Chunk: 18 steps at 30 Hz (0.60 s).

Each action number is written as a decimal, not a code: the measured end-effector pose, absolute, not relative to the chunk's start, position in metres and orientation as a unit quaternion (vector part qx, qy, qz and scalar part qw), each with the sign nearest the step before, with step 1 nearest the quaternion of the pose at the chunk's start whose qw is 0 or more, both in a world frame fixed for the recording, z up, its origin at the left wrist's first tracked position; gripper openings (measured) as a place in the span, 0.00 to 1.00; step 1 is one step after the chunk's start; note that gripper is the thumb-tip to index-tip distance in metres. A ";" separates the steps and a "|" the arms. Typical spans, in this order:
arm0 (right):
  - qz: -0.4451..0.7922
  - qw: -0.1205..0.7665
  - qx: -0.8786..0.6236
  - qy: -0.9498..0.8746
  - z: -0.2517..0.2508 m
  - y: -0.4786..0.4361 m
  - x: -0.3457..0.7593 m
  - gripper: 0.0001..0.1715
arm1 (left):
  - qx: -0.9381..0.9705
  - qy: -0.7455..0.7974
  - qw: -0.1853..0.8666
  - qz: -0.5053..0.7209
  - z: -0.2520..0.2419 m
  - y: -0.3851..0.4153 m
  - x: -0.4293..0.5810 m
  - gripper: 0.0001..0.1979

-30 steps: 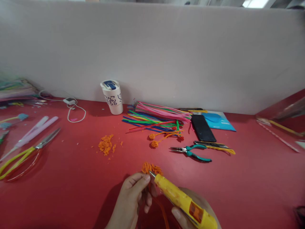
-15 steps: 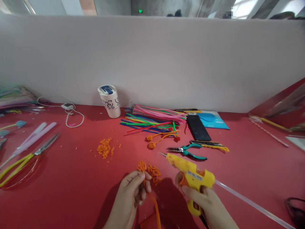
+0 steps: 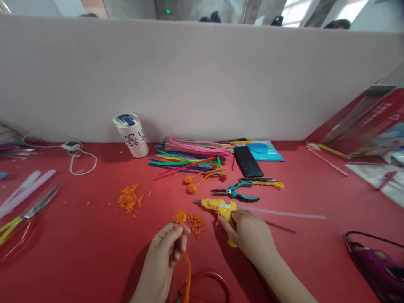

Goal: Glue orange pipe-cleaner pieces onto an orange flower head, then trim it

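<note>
My left hand [image 3: 168, 244] pinches an orange flower [image 3: 180, 216] made of pipe cleaner just under its head, and its long fuzzy stem [image 3: 188, 273] hangs down below my fingers. A small pile of orange cut pieces [image 3: 196, 225] lies just right of that hand. My right hand [image 3: 249, 231] is closed round the handle of a yellow hot glue gun [image 3: 217, 205], which is on its side at the tabletop. Its nozzle points left, and a clear glue stick [image 3: 284, 213] sticks out behind. The fingers on the handle's far side are partly hidden.
Teal-handled pliers [image 3: 235, 191] lie beyond the glue gun, near a phone [image 3: 248, 162], pipe cleaners [image 3: 195, 148] and two finished orange flowers [image 3: 191, 188]. Orange scraps [image 3: 128, 198], a tumbler [image 3: 131, 136] and scissors [image 3: 41, 204] are left. Red handles [image 3: 217, 277] lie in front; a purple tool [image 3: 377, 267] sits right.
My right hand has lowered the glue gun from the air to the tabletop, turning it flatter. My left hand still holds the flower. The view has shifted right.
</note>
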State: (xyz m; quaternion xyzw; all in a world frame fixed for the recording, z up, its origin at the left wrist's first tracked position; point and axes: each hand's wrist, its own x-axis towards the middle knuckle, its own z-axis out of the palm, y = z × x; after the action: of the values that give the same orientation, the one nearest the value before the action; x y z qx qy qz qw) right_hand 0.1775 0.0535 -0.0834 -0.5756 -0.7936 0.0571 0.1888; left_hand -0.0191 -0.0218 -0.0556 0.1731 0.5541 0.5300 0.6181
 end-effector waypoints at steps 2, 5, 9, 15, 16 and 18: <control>0.030 0.210 -0.531 -0.820 -0.081 0.050 0.173 0.16 | 0.176 0.555 0.619 0.528 -0.056 -0.022 -0.019 0.09; 0.032 0.227 -0.417 -0.880 -0.081 0.042 0.158 0.13 | 0.181 0.557 0.618 0.525 -0.057 -0.021 -0.017 0.10; 0.035 0.224 -0.313 -0.922 -0.090 0.035 0.135 0.12 | 0.194 0.558 0.616 0.522 -0.057 -0.020 -0.015 0.10; 0.050 0.236 -0.295 -0.924 -0.097 0.033 0.129 0.13 | 0.187 0.545 0.628 0.523 -0.057 -0.021 -0.015 0.09; 0.062 0.243 -0.298 -0.921 -0.097 0.033 0.130 0.14 | 0.187 0.545 0.630 0.521 -0.058 -0.021 -0.016 0.09; 0.099 0.263 -0.310 -0.908 -0.094 0.033 0.132 0.12 | 0.189 0.547 0.630 0.518 -0.058 -0.021 -0.016 0.10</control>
State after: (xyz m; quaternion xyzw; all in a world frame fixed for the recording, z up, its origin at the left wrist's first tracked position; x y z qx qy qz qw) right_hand 0.1322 0.0331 -0.0938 -0.3099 -0.9084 0.0985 0.2628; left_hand -0.0163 -0.0213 -0.0577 0.1891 0.5473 0.5181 0.6295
